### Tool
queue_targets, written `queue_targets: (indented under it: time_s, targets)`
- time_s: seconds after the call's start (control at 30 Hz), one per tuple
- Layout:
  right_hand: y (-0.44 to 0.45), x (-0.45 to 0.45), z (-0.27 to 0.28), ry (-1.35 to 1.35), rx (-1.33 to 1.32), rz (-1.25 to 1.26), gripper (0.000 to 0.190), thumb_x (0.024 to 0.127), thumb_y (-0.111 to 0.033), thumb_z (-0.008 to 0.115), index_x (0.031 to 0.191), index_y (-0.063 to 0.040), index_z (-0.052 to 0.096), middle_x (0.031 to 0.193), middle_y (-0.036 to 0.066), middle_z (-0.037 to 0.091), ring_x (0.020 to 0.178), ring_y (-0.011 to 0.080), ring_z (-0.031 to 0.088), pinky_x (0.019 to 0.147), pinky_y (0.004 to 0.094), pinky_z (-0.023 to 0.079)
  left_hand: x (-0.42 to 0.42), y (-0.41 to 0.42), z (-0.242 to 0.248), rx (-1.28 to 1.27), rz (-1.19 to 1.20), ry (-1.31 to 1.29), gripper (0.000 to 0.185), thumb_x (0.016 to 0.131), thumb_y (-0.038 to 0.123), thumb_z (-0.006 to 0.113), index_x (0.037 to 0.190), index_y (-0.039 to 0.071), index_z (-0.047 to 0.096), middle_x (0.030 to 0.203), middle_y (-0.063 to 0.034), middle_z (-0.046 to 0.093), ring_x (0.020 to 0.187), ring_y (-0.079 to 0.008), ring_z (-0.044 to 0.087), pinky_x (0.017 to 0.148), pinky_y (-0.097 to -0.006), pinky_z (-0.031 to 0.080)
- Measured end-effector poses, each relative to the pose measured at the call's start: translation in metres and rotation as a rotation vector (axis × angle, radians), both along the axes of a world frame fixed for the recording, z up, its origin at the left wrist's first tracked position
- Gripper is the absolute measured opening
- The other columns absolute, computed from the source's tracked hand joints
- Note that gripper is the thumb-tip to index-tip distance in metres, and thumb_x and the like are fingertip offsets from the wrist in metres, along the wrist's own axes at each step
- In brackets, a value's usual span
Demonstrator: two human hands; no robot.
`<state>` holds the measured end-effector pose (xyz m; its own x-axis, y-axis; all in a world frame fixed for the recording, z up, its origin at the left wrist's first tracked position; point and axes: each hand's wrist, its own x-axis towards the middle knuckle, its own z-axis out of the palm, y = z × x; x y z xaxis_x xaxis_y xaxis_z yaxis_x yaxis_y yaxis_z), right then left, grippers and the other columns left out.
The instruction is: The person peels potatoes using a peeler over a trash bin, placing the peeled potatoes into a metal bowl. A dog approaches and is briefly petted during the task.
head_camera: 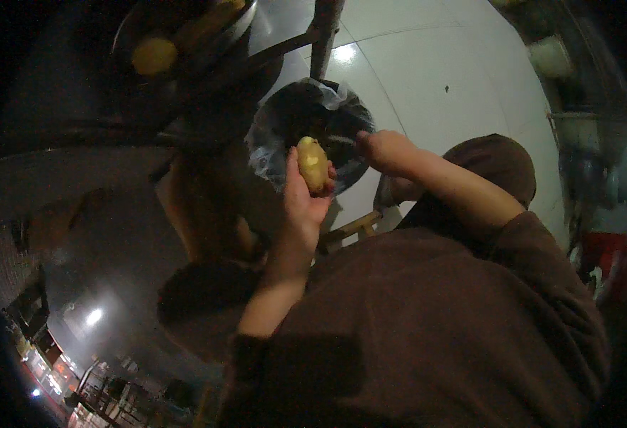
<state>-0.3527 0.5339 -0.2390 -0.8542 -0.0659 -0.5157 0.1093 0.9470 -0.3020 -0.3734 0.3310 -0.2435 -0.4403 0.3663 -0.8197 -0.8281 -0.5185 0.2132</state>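
A yellowish potato (314, 167) with a few pale peeled spots lies in my left hand (303, 195), its fingers curled around it. To the right, my right hand (385, 151) is closed on a thin, blurred tool (341, 139), perhaps a peeler or small knife, which points left toward the potato without touching it. Both hands are over a round bin lined with a clear plastic bag (262, 155). The inside of the bin is dark, so its contents cannot be told.
A dark table or stand with a leg (325, 43) stands beyond the bin. At upper left, a shadowed container holds a round yellowish item (154, 56). A wooden stool part (364, 222) shows near my legs, above the pale tiled floor (431, 69).
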Motion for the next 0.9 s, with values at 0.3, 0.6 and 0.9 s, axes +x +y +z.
queue_targets:
  time_s: [0.3, 0.6, 0.9]
  targets:
    - [-0.038, 0.006, 0.039, 0.159, -0.385, 0.154, 0.024, 0.095, -0.031, 0.049, 0.092, -0.006, 0.049, 0.070, 0.022, 0.060, 0.068, 0.0463, 0.058, 0.057, 0.0552, 0.044, 0.011, -0.009, -0.029, -0.001, 0.127, -0.022, 0.045, 0.092, 0.054, 0.050, 0.114, 0.016, 0.055, 0.102, -0.0047, 0.058, 0.078, -0.0209, 0.057, 0.062, -0.0288, 0.045]
    - [-0.010, -0.002, 0.003, 0.014, -0.036, 0.029, 0.026, 0.095, -0.031, 0.048, 0.106, -0.008, 0.055, 0.082, 0.021, 0.065, 0.078, 0.0428, 0.063, 0.067, 0.0526, 0.050, 0.003, -0.010, -0.014, -0.095, -0.037, 0.064, 0.046, 0.096, 0.051, 0.045, 0.121, 0.013, 0.051, 0.107, -0.0098, 0.058, 0.079, -0.0234, 0.060, 0.062, -0.0328, 0.050]
    - [-0.040, 0.007, 0.046, 0.212, -0.390, 0.205, 0.026, 0.097, -0.035, 0.047, 0.097, -0.009, 0.052, 0.066, 0.022, 0.060, 0.064, 0.0456, 0.059, 0.058, 0.0561, 0.045, 0.008, -0.009, -0.033, -0.092, 0.173, 0.027, 0.043, 0.098, 0.046, 0.040, 0.126, 0.013, 0.046, 0.111, -0.0111, 0.056, 0.082, -0.0278, 0.061, 0.070, -0.0370, 0.053]
